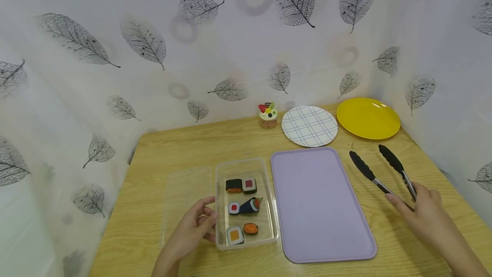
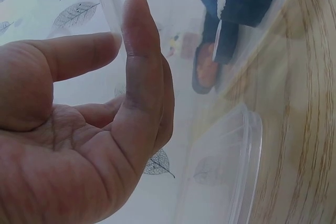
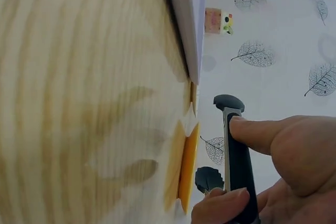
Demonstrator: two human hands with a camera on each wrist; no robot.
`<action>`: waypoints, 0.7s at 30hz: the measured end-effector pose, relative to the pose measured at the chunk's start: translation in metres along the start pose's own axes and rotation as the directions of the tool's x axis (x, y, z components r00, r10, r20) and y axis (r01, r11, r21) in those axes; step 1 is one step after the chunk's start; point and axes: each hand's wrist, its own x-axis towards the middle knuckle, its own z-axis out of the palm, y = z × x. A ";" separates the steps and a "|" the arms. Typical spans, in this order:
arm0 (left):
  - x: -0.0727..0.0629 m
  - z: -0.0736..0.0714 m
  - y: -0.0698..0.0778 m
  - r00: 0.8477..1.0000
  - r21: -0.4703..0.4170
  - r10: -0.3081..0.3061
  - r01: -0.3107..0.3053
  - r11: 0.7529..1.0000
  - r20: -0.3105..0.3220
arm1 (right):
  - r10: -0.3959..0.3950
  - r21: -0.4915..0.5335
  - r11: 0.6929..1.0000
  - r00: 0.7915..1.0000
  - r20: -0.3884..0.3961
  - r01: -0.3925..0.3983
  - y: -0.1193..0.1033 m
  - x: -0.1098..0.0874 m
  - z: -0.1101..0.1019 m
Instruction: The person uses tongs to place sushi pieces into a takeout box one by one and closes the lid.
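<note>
My left hand (image 1: 194,223) is at the left side of a clear plastic container (image 1: 219,183), its thumb and fingertips right at the rim. In the left wrist view, the fingers are loosely extended beside the see-through wall. Inside the container sit several sushi pieces, among them a dark cone-shaped hand roll (image 1: 250,206), square rolls (image 1: 235,235) and an orange-topped piece (image 1: 251,228). My right hand (image 1: 426,210) grips black-tipped metal tongs (image 1: 380,185), whose two arms are spread apart. In the right wrist view, the thumb lies along the tongs' black handle (image 3: 241,166).
A lilac tray (image 1: 319,204) lies right of the container, and a clear lid (image 1: 186,183) lies left of it. Along the back stand a cupcake (image 1: 267,116), a checked plate (image 1: 309,126) and a yellow plate (image 1: 368,118). Leaf-patterned curtain (image 1: 230,46) surrounds the wooden table (image 1: 177,144).
</note>
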 end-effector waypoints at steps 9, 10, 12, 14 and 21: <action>-0.001 0.001 -0.002 1.000 -0.009 -0.011 0.011 1.000 -0.010 | 0.031 -0.035 0.999 0.990 0.139 -0.026 0.008 0.001 0.006; -0.001 0.001 -0.002 1.000 -0.010 -0.009 0.009 1.000 -0.011 | 0.037 -0.036 0.999 0.985 0.166 -0.032 0.008 0.002 0.006; -0.001 0.001 -0.001 1.000 -0.012 -0.006 0.006 1.000 -0.011 | 0.050 -0.048 0.998 0.978 0.204 -0.041 0.007 0.002 0.007; -0.001 0.000 -0.001 1.000 -0.010 -0.001 0.001 1.000 -0.011 | 0.064 -0.080 0.996 0.969 0.238 -0.046 0.005 0.002 0.007; 0.000 -0.001 -0.001 1.000 -0.009 -0.004 0.004 1.000 -0.012 | 0.134 -0.212 0.975 0.944 0.302 -0.071 -0.004 0.000 0.002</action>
